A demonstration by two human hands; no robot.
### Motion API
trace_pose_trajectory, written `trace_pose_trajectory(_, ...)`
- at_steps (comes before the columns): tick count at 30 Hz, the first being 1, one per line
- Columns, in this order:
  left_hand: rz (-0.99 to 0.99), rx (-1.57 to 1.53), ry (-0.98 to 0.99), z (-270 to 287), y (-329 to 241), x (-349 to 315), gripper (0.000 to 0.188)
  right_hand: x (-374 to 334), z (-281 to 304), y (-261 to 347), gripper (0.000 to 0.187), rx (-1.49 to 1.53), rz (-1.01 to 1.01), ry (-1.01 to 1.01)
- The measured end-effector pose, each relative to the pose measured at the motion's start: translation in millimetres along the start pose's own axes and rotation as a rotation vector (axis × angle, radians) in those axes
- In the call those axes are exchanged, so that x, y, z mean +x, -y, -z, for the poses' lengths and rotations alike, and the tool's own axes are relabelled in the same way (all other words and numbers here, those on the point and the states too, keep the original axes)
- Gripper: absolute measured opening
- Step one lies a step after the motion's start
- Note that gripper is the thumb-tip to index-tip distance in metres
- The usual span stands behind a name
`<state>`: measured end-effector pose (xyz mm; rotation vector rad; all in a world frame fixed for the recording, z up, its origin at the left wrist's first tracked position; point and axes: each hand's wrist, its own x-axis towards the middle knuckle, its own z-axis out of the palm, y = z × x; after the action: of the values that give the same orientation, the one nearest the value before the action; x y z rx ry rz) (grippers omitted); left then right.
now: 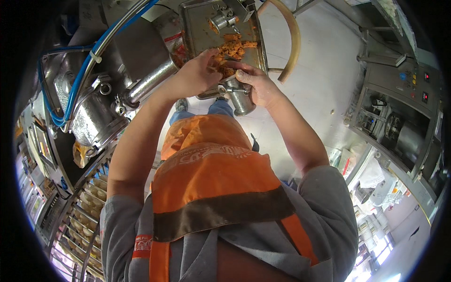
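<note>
My right hand (260, 85) is closed around a shiny metal cylinder (242, 99) with a flanged, clamped collar, held over the near edge of a metal tray (198, 40). Orange crumbly mash (231, 49) lies on the tray and reaches up to the cylinder's far end. My left hand (199, 73) is beside that end, its fingers bent and apart, the tips close to the mash. Whether any mash is between them is partly hidden. Farther up the tray rests another metal fitting (223, 19) with orange residue on it.
To the left stand a metal machine (94, 117) with a polished pipe (152, 80) and blue hoses (77, 91). A tan hose (293, 40) curves beside the tray on the right. A control panel (413, 82) is at far right. A rack of pale rounded pieces (89, 211) is lower left.
</note>
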<state>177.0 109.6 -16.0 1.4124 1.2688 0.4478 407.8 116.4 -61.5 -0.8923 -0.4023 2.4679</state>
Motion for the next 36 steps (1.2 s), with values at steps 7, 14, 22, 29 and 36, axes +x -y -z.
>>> trace_pose_trajectory(7,0.083,0.183,-0.178,-13,8,16,0.069,-7,4,14,0.051,-0.192,0.012,-0.048)
trace_pose_trajectory(14,-0.221,0.245,-0.329,-21,-10,2,0.026,-10,7,23,0.05,-0.1,0.01,-0.09)
trace_pose_trajectory(22,-0.454,0.393,-0.077,-18,-20,13,0.017,-9,10,31,0.051,-0.227,0.001,-0.126)
trace_pose_trajectory(29,-0.404,0.275,0.153,-10,-16,32,0.013,-14,7,38,0.051,-0.293,-0.035,-0.147)
trace_pose_trajectory(36,-0.385,0.271,0.233,-12,-15,40,0.013,-19,2,42,0.046,-0.362,-0.112,-0.177)
